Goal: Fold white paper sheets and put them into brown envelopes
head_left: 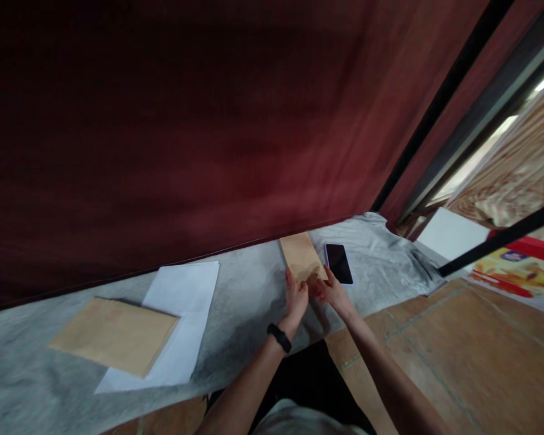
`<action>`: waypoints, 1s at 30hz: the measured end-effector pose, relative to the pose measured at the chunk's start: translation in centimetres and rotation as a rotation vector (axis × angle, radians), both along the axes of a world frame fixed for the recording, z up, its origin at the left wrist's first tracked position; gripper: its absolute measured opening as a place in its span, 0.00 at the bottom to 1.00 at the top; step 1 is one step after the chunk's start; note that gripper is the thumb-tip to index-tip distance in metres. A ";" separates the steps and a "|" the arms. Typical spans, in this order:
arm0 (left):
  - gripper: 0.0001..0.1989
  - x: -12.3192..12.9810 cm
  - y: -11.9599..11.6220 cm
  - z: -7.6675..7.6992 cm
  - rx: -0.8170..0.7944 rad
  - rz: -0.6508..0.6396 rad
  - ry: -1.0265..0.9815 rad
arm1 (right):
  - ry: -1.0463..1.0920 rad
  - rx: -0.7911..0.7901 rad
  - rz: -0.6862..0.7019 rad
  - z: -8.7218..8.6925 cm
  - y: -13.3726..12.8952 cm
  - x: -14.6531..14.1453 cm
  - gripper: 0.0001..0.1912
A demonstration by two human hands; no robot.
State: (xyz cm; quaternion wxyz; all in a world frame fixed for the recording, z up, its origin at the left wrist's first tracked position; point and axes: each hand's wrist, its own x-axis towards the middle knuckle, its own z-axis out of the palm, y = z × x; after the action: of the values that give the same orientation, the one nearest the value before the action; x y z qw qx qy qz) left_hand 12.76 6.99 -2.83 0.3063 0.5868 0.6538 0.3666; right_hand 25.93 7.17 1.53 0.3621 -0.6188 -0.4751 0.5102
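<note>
A flat rectangular piece of brown paper [303, 255] lies on the grey cloth, slightly turned, its far edge near the dark red curtain. My left hand [295, 295], with a black band on the wrist, grips its near left corner. At the near right corner, the bent fingers of my right hand [330, 291] pinch the same paper. Part of the near edge is hidden by the fingers and shadow. Just right of the paper, close to my right hand, lies a phone [340, 264] with a dark screen.
To the left, a stack of brown paper [115, 333] overlaps white sheets [184, 314]. The dark red curtain [236, 163] rises behind the grey cloth [249, 296]. Black poles [439, 109], a white box [451, 235] and a red-yellow box [521, 266] are at right.
</note>
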 end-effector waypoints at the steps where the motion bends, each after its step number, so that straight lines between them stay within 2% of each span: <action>1: 0.37 -0.1 -0.4 0.3 -0.022 0.032 -0.002 | -0.030 0.091 0.012 -0.1 -0.9 0.1 0.36; 3: 0.37 -0.1 -1.2 0.9 -0.044 0.068 0.004 | -0.137 0.286 0.043 -0.5 -2.8 0.2 0.31; 6: 0.36 -0.2 -1.7 2.3 0.030 0.016 0.097 | -0.365 0.553 0.061 -1.3 -4.9 0.5 0.24; 8: 0.34 -0.3 -1.2 3.4 0.109 -0.044 0.202 | -0.505 0.686 0.090 -1.9 -5.4 0.5 0.23; 11: 0.31 -0.3 0.6 5.0 0.181 -0.153 0.363 | -0.670 0.800 0.147 -2.9 -5.2 0.5 0.24; 15: 0.31 0.4 3.6 5.7 0.185 -0.248 0.483 | -0.820 0.853 0.143 -4.0 -5.0 0.5 0.28; 20: 0.30 1.3 6.3 5.1 0.183 -0.291 0.565 | -0.864 0.868 0.154 -4.4 -5.3 0.4 0.29; 24: 0.29 1.4 7.1 4.3 0.163 -0.300 0.611 | -0.858 0.835 0.156 -4.2 -5.4 0.2 0.28; 30: 0.29 1.1 7.1 3.3 0.151 -0.303 0.605 | -0.868 0.784 0.138 -4.2 -5.6 -0.1 0.27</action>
State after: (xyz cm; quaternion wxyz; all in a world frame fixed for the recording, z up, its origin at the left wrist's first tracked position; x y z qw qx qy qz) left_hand 13.90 14.07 0.47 0.1053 0.7802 0.5916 0.1737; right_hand 25.83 1.61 -2.72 0.3021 -0.5587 -0.7722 0.0187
